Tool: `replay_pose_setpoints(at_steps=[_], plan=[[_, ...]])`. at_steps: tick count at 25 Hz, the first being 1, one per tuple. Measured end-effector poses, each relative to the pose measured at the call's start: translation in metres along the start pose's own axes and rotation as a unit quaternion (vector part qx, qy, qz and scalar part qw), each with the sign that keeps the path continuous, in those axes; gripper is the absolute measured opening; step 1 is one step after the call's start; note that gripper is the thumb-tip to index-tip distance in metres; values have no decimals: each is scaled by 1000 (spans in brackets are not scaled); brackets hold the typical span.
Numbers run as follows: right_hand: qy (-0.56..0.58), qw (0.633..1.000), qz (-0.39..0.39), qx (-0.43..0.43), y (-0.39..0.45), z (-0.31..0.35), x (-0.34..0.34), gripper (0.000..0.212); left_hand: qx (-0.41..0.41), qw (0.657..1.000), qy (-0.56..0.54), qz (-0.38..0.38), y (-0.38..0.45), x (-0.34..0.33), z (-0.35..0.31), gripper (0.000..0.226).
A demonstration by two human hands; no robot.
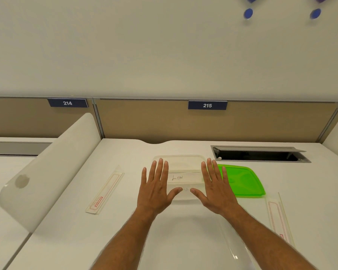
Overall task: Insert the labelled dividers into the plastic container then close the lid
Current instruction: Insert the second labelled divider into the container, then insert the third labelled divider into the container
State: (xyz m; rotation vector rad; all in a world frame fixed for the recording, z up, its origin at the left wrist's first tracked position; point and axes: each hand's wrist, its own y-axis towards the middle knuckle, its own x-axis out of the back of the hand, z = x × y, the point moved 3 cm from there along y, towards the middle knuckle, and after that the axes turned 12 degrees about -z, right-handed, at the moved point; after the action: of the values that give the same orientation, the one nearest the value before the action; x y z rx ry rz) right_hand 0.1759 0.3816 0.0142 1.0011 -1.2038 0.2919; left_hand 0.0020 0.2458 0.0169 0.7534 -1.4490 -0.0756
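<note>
Clear plastic container (180,164) on a white desk (125,230), framed by two open, empty hands.

The container sits straight ahead, long axis running left to right, with a divider labelled "LION" (183,177) standing across it and a second one (184,190) nearer the person, its writing partly hidden. The left hand (155,189) and right hand (215,189) hover flat, palms down, fingers spread, at its two ends, about equally near. The green lid (244,182) lies just beside the right hand; two more dividers (105,192) (277,219) lie further out, one on either side.
</note>
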Motion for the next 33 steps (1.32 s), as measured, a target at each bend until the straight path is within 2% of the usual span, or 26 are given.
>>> replay_pose_setpoints(at_steps=[11,22,26,29,33], plan=[[-27,997,44,-63,-51,-47,10,93,-34,998,-48,23,-23,-7,-56,94],[18,987,81,-138,-98,-81,16,100,-60,985,-127,104,-45,-30,-136,98],[96,958,135,-233,-109,-76,14,90,2,967,-181,181,-55,-33,-157,111],[140,928,156,-308,-117,-78,8,78,65,941,-229,239,-64,-37,-166,99],[173,905,166,-351,-116,-77,9,65,103,918,-244,294,-76,-41,-172,91]])
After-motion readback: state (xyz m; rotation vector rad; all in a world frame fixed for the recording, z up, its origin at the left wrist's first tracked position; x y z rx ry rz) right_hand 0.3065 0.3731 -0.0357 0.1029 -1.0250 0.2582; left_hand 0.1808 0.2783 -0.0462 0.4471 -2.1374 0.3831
